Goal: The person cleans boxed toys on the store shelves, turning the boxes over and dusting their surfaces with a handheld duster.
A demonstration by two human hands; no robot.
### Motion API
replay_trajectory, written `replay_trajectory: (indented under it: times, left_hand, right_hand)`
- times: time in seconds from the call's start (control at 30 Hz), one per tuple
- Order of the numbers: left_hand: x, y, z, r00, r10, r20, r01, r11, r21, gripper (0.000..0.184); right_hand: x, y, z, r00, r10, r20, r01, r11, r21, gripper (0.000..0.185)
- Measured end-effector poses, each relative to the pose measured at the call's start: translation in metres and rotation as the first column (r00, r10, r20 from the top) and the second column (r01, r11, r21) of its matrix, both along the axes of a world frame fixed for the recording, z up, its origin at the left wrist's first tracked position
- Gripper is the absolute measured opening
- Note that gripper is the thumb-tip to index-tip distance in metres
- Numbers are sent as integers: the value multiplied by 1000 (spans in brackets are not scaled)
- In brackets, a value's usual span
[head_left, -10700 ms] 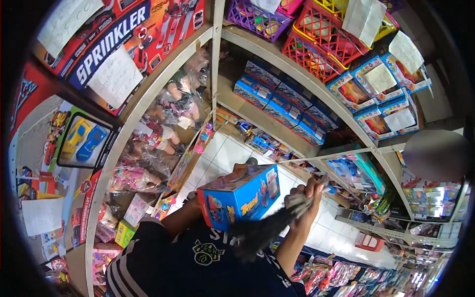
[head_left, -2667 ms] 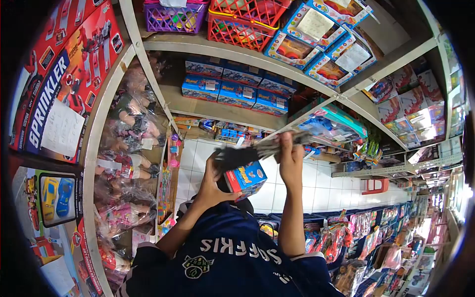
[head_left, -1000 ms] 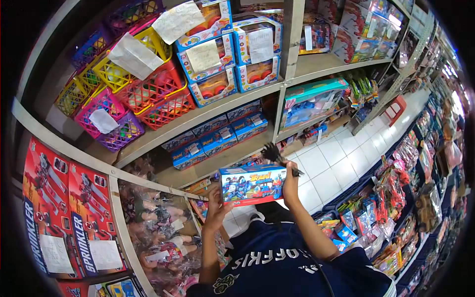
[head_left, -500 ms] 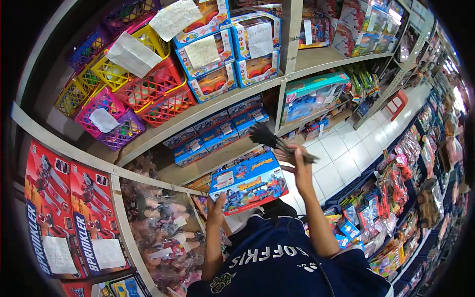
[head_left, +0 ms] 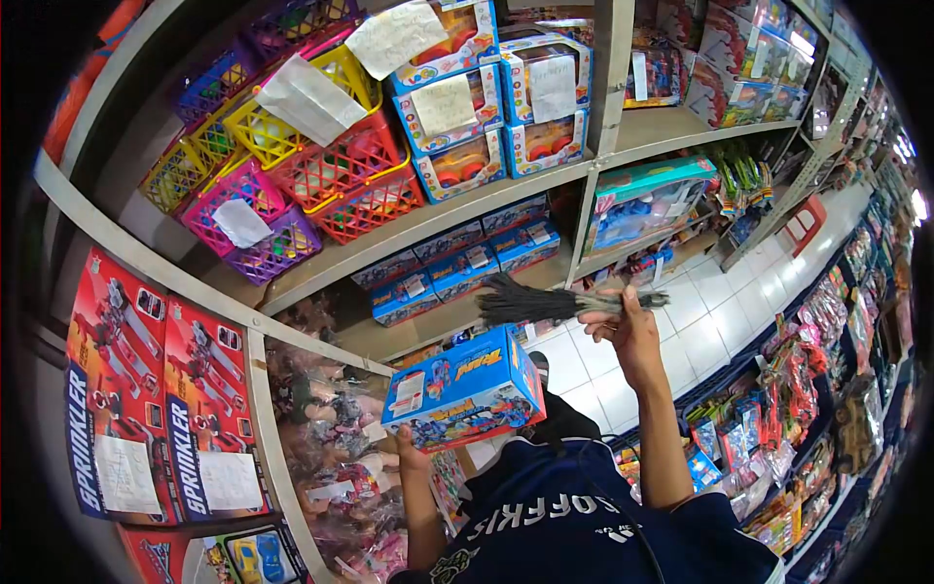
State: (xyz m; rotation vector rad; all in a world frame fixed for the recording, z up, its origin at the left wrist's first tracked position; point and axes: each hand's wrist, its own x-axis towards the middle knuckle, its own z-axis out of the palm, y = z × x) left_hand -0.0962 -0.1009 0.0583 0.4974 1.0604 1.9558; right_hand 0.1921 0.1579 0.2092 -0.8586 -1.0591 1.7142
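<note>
Just beyond the navy shirt point(head_left: 584, 516), toward its left, the blue box point(head_left: 462, 384) lies with its long axis running left to right, the right end angled slightly away; its long printed side faces the shirt and its top faces up. Above and to the right of the box, the brush point(head_left: 569, 304) points its dark bristles left, away from its pale handle end, its long axis nearly level across the view. Compared with the frame just before, the box has shifted left and turned so that its narrow right end shows, while the brush has swung from a slant to nearly level. The left hand point(head_left: 413, 450) grips the box's near left corner, thumb against the printed side, its other fingers hidden. The right hand point(head_left: 628, 336) pinches the brush's handle between thumb and fingers, the lower fingers loosely curled. Farther from the shirt come the white tiled floor point(head_left: 699, 341), then the shelved boxes point(head_left: 465, 273) ahead to the left, and the red stool point(head_left: 802, 226) well off to the right.
</note>
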Motion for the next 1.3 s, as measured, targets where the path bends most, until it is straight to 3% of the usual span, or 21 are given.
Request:
replay_trajectory:
  times: [0.13, 0.2, 0.27, 0.3, 0.37, 0.43, 0.63, 0.7, 0.83, 0.87, 1.0, 1.1, 1.2, 1.3]
  left_hand:
    - [-4, -22, -22, 998, -50, 44, 48, 998, 31, 87]
    - [-3, -36, -40, 1000, 16, -5, -16, 999, -36, 87]
    - [10, -28, -20, 965, 156, -209, -162, 987, -12, 88]
    - [15, -22, 2, 965, 162, -204, -168, 986, -11, 88]
    - [26, -16, 42, 932, 85, -352, -108, 993, -45, 94]
    - [30, -20, 39, 940, 104, -324, -139, 987, -85, 99]
    - [48, -2, 75, 936, 50, -348, -84, 993, -84, 104]
    - [53, 1, 77, 940, 22, -341, -60, 993, -102, 106]
    - [60, 3, 78, 930, -51, -364, 17, 995, -97, 113]
    - [67, 3, 77, 952, -52, -303, 28, 996, -82, 113]
    - [74, 5, 69, 935, -119, -333, 96, 992, -85, 110]
    - [79, 2, 62, 859, -131, -494, 67, 987, -144, 113]
    - [87, 2, 59, 865, -129, -484, 51, 984, -172, 108]
    - [98, -4, 65, 896, -146, -420, 73, 980, -185, 108]
  right_hand:
    - [-6, -4, 1, 992, 75, -99, -80, 996, -43, 61]
    - [-11, -1, -5, 991, 37, -132, -43, 998, -49, 60]
    - [-10, -3, -5, 998, 33, -54, -35, 998, -47, 59]
    - [-6, -3, -5, 994, 103, -37, -104, 993, -54, 56]
    - [-5, -5, -7, 983, 181, -10, -181, 981, -73, 53]
    - [-6, -5, -9, 1000, -11, -12, 10, 997, -78, 52]
    - [13, -24, -7, 1000, -5, -29, 2, 995, -105, 51]
    - [15, -29, -10, 993, -52, 109, 56, 998, -40, 52]
    - [23, -33, -13, 994, 94, 61, -89, 993, -80, 54]
    - [19, -36, -12, 998, 43, 50, -38, 995, -98, 54]
    - [14, -46, -10, 994, 98, 42, -93, 988, -123, 49]
    - [7, -61, -7, 992, 124, 22, -119, 982, -149, 50]
    - [11, -68, -9, 966, 231, 116, -218, 969, -117, 51]
    - [8, -72, -11, 973, 225, 43, -217, 965, -147, 52]
